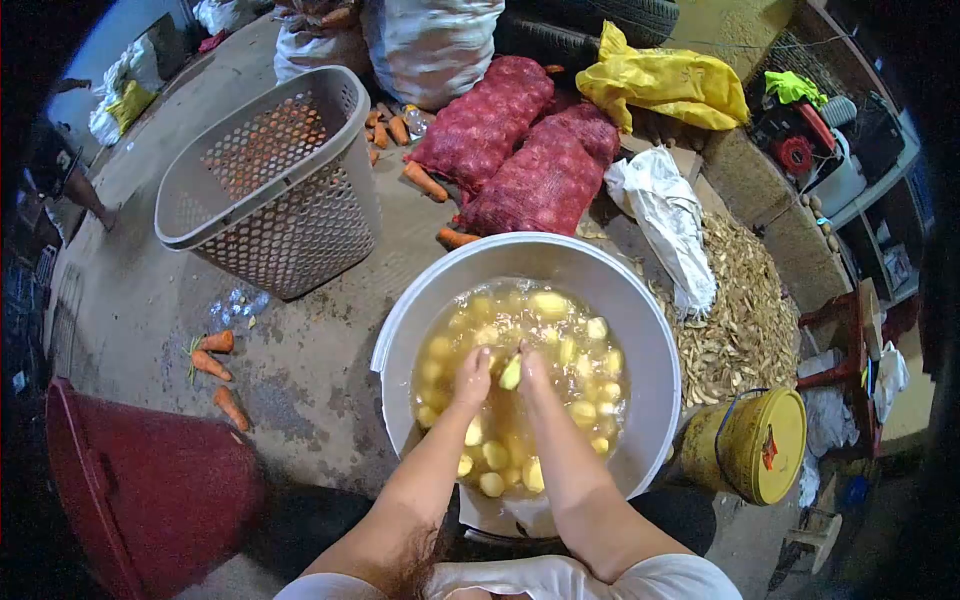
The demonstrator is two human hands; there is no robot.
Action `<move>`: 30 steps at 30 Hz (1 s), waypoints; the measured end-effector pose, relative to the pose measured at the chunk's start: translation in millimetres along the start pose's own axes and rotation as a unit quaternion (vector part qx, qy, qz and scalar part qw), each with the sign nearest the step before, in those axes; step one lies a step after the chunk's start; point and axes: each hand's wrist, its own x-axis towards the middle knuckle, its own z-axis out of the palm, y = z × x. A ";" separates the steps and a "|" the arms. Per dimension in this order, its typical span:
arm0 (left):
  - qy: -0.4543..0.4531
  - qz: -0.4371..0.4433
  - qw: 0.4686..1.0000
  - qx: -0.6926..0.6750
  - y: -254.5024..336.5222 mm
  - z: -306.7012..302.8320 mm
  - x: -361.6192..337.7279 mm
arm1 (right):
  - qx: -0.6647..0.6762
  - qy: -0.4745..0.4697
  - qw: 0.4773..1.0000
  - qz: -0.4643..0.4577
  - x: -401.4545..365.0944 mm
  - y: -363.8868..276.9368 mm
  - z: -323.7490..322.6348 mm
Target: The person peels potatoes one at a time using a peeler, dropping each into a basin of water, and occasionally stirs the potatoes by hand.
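Note:
A large grey tub [655, 330] holds cloudy water with many peeled potatoes [494, 455] floating in it. Both my hands are at the middle of the tub, at the water's surface. My right hand [536, 370] is closed on a pale yellow-green potato [511, 374], which shows on its inner side. To the left of that potato is my left hand [473, 378], its thumb apart and its other fingers partly under the water; I see nothing held in it. Potatoes float close around both wrists.
A grey perforated basket [290, 215] with carrots stands at the upper left. Red mesh sacks [545, 185] lie behind the tub. Peelings [745, 320] and a yellow bucket [775, 445] are at the right, a maroon tub [150, 480] at the left. Loose carrots [212, 364] lie on the floor.

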 end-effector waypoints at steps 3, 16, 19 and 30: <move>-0.043 -0.101 0.984 -0.142 57.5 12.7 -27.1 | -0.007 0.063 0.997 -0.043 -56.3 -31.3 38.9; -0.137 -0.236 0.885 -0.377 -31.6 -32.5 -17.9 | 0.121 -0.033 0.991 -0.035 45.0 22.7 -75.0; -0.094 -0.271 0.896 -0.338 -33.7 -48.1 -19.9 | 0.058 0.137 0.988 -0.050 18.6 19.1 -92.7; -0.015 -0.316 0.916 -0.248 4.2 -35.6 -27.8 | -0.199 -0.224 0.950 -0.083 -39.3 -22.7 -11.3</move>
